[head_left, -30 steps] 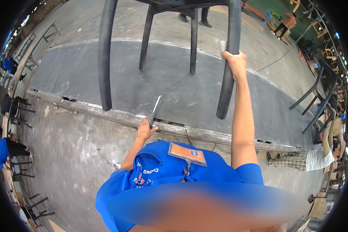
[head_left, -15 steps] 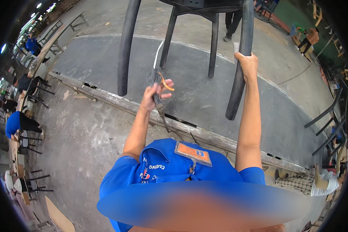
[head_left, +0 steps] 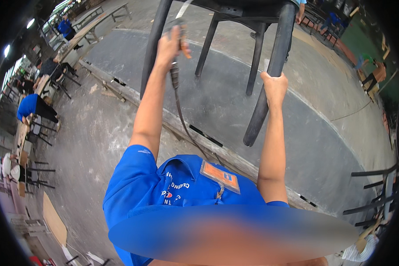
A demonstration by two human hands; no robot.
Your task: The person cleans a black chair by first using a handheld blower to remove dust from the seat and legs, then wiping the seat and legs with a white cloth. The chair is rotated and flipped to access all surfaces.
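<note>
Just past nine o'clock a co-worker in blue (head_left: 29,106) bends beside a row of dark chairs, and at eight o'clock lies a pale flat board (head_left: 55,219). The long dark-topped desk (head_left: 306,142) slants across the view from about eleven o'clock down to four. Between eleven and twelve is the left hand (head_left: 167,49), its grip curled around a dark handheld tool (head_left: 182,35) — the details are blurred, but an orange piece (head_left: 185,51) shows on its right and a pale strip (head_left: 183,9) reaches up from it toward twelve. A dark cable (head_left: 180,111) leaves the tool's lower end and curves down toward six. The hand is close by the black chair's near left leg; I cannot tell whether they touch. That black chair (head_left: 235,12) fills the view from eleven to one, its underside facing the wearer and its legs running down over the desk; the top is cut off. At two o'clock the right hand (head_left: 275,88) has its grip wrapped around the near right leg (head_left: 283,44), holding it well above the foot. Between three and four o'clock, more black chairs (head_left: 377,195) crowd together at the desk's far right end.
</note>
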